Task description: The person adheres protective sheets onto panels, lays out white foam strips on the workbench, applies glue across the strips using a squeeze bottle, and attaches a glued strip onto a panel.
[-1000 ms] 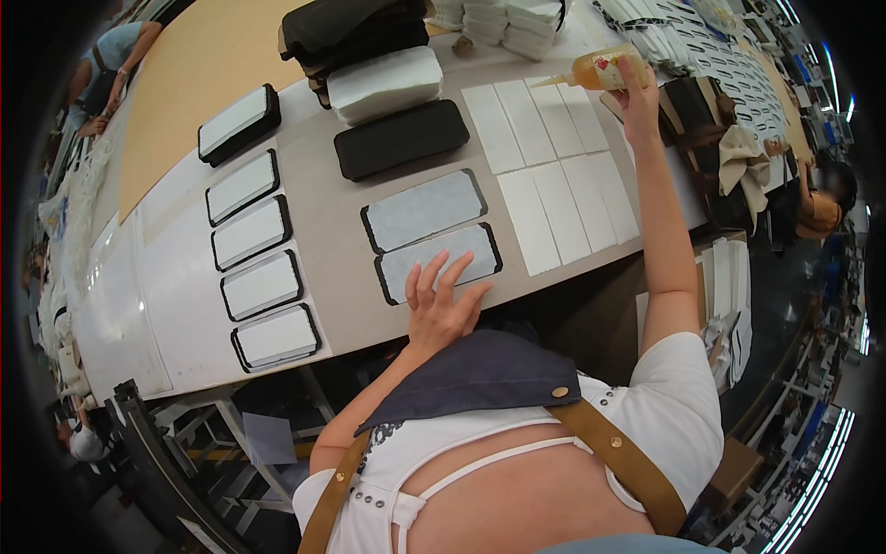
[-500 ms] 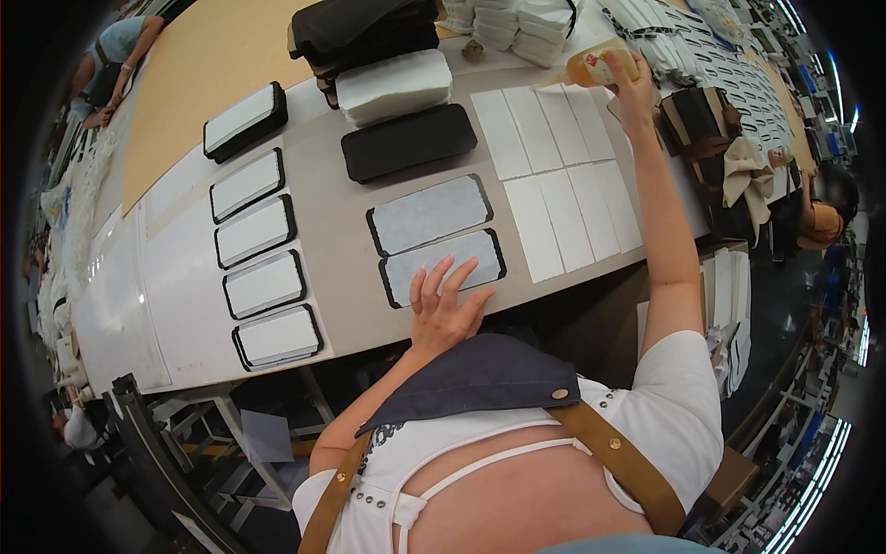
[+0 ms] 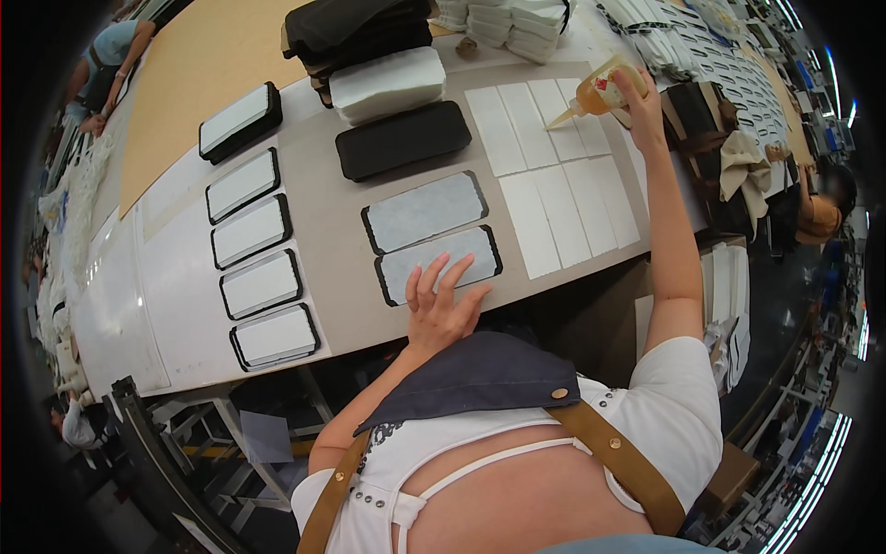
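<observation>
In my right hand [image 3: 639, 109] is a squeeze bottle [image 3: 600, 90] of amber liquid, tilted with its thin nozzle pointing down and left. The nozzle's tip is over the far row of white rectangular sheets [image 3: 554, 214], which lie side by side in two rows; whether it touches them I cannot tell. My left hand [image 3: 441, 309] rests with fingers spread at the near edge of a grey panel with black edging [image 3: 434, 268]. A second such grey panel [image 3: 425, 212] lies just beyond it.
Black-edged white panels [image 3: 261, 284] form a column on the left. Beyond the grey panels are a black panel stack [image 3: 403, 140], a white stack [image 3: 388, 85] and dark folded material [image 3: 355, 32]. Brown and black pieces [image 3: 697, 120] sit at right. Another person [image 3: 115, 69] is at the far left.
The bottle in my right hand has come down and tipped, its nozzle moving nearer along the far white sheets. My left hand has stayed at the grey panel.
</observation>
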Available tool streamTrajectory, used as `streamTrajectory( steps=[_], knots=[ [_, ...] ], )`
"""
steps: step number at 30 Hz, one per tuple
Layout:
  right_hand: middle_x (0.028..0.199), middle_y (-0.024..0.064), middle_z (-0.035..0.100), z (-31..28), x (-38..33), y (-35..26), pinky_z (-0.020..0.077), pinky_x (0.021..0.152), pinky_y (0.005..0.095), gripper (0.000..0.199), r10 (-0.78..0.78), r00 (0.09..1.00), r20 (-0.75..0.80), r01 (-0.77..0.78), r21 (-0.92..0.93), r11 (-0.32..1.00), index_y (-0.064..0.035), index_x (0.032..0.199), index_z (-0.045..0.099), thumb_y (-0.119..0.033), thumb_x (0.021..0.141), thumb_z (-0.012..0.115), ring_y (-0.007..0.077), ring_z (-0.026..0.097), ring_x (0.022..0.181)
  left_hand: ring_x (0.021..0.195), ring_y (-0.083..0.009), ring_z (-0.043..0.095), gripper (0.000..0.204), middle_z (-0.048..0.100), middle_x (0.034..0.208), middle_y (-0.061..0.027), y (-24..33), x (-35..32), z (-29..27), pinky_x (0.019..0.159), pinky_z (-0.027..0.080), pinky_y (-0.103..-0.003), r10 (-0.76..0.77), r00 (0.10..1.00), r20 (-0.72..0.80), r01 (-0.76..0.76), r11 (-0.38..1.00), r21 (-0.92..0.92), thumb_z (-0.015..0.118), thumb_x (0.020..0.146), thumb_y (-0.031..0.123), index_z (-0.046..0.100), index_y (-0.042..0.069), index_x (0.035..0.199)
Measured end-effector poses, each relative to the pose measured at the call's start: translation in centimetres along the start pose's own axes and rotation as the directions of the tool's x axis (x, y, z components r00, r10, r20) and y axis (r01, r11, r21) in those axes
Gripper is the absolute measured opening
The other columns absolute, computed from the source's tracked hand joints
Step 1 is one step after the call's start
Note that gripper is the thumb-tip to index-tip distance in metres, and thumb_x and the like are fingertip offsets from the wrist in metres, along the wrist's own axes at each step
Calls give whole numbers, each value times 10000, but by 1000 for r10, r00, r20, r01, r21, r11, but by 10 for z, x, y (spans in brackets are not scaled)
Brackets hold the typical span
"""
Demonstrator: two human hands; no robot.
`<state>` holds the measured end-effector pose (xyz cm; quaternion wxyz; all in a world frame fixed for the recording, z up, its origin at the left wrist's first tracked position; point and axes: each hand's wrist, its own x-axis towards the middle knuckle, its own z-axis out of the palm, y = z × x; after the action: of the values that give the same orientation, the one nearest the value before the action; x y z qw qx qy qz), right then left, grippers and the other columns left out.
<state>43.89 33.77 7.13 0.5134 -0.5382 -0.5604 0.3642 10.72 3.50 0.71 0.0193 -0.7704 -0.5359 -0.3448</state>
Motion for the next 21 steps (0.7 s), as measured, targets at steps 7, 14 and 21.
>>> streamTrajectory(
  steps=[7, 14, 21],
  knots=[
    [1073, 46, 630, -19, -22, 1, 518, 796, 272, 665, 29, 997, 65, -28, -13, 1000, -38, 1264, 581, -503, 841, 796, 121, 618, 974, 1356, -296, 434, 171, 583, 1372, -15, 0, -2, 2, 1163, 217, -482, -2, 1000, 28, 3, 1000, -15, 773, 786, 155, 732, 261, 913],
    [1038, 35, 626, -34, -36, -8, 509, 767, 239, 588, 70, 994, 83, -70, 1, 998, -33, 1225, 583, -458, 872, 785, 104, 613, 954, 1380, -267, 422, 163, 565, 1413, -9, 1, 0, 0, 1174, 237, -455, -5, 999, 33, 6, 1000, -20, 735, 801, 166, 722, 250, 940],
    [1153, 107, 596, -11, 4, 5, 576, 891, 328, 669, -61, 990, -127, 102, 344, 934, 15, 1268, 493, -422, 868, 803, 177, 645, 1039, 1377, -267, 425, 162, 567, 1413, -8, -1, -1, 0, 1175, 237, -459, 2, 1000, 29, -2, 1000, -3, 739, 795, 170, 721, 251, 934]
  ],
)
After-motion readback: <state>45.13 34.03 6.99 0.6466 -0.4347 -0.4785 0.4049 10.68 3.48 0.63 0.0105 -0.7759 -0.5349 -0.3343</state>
